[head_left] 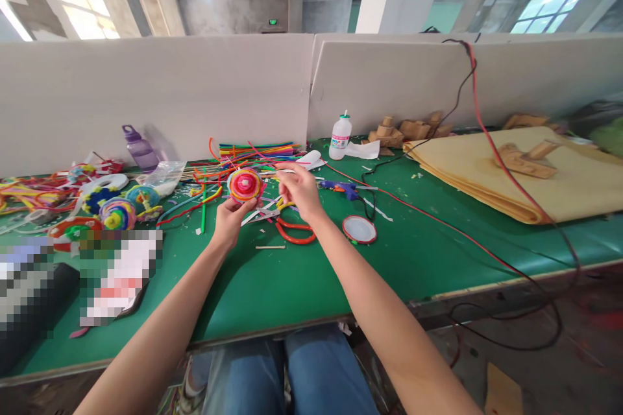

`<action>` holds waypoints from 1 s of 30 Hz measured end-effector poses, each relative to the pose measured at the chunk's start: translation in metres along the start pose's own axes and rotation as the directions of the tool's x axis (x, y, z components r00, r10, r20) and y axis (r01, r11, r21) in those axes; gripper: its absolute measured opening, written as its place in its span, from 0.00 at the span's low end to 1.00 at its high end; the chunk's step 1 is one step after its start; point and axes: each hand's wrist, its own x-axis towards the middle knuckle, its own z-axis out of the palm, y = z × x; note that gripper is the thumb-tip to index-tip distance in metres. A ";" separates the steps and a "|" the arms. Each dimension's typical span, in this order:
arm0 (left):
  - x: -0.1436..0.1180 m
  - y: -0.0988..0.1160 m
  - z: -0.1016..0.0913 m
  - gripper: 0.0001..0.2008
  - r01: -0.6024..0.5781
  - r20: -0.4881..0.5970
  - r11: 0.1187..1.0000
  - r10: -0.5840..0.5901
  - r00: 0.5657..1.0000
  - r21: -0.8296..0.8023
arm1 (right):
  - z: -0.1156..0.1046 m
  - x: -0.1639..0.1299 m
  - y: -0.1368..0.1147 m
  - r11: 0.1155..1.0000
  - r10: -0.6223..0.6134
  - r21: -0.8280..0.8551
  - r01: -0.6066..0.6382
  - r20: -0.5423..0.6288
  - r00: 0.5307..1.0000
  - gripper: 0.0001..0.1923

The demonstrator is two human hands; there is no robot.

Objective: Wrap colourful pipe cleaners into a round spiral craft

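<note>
My left hand (228,220) pinches the lower edge of a round pipe-cleaner coil (244,185), with red, orange, yellow and pink rings and a pale piece at its centre. Just right of the coil, my right hand (299,191) is raised with bent fingers drawn together. Anything between those fingertips is too small to make out. Below the hands lie scissors with red-orange handles (296,233), partly covered by my right hand and wrist. A blue glue gun (341,189) rests right of my right hand. A white cotton swab (270,247) lies in front.
Finished colourful pipe-cleaner pieces (117,213) and a purple bottle (140,148) are at left. Bundled pipe cleaners (257,150) lie behind my hands. A white bottle (340,137), a round lid (359,229), yellow sheets (467,172) and cardboard models (528,159) are at right. A red cable (479,100) crosses the table.
</note>
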 end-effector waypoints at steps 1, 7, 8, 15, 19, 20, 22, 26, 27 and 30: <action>0.000 0.000 0.000 0.15 -0.010 -0.002 1.000 0.010 1.000 0.014 | -0.011 0.004 -0.007 0.997 -0.044 -0.059 0.039 -0.097 0.994 0.14; -0.001 -0.001 0.003 0.14 -0.034 0.014 0.999 0.034 0.999 0.039 | -0.101 0.013 -0.034 0.478 -0.170 -0.842 -0.249 -0.367 0.915 0.08; -0.001 -0.001 0.004 0.14 -0.046 0.011 0.998 0.046 0.999 0.052 | -0.110 0.010 -0.033 0.306 -0.135 -0.899 -0.314 -0.367 0.920 0.08; -0.006 0.001 0.009 0.16 -0.102 -0.001 0.966 0.106 0.994 0.236 | -0.112 -0.003 0.002 -0.052 0.080 -0.897 -0.438 -0.441 0.894 0.29; -0.008 0.002 0.011 0.16 -0.085 0.023 0.966 0.082 0.996 0.245 | -0.112 0.002 0.011 -0.030 0.060 -0.889 -0.457 -0.458 0.887 0.26; -0.008 0.002 0.011 0.16 -0.073 0.030 0.970 0.068 0.997 0.233 | -0.115 0.002 0.010 -0.017 0.053 -0.878 -0.478 -0.478 0.877 0.25; -0.008 0.002 0.010 0.15 -0.040 0.054 0.982 0.030 0.998 0.184 | -0.120 0.002 0.006 0.020 0.019 -0.855 -0.518 -0.518 0.855 0.25; -0.007 0.003 0.007 0.15 0.048 0.092 0.999 -0.049 0.995 0.014 | -0.125 -0.004 -0.002 0.203 -0.179 -0.874 -0.441 -0.476 0.861 0.20; -0.007 0.004 0.007 0.15 0.071 0.097 0.997 -0.068 0.993 -0.027 | -0.124 -0.006 -0.002 0.264 -0.239 -0.893 -0.364 -0.426 0.872 0.18; -0.006 0.004 0.005 0.15 0.117 0.126 0.990 -0.106 0.986 -0.083 | -0.116 -0.010 0.000 0.387 -0.413 -0.920 -0.054 -0.226 0.883 0.16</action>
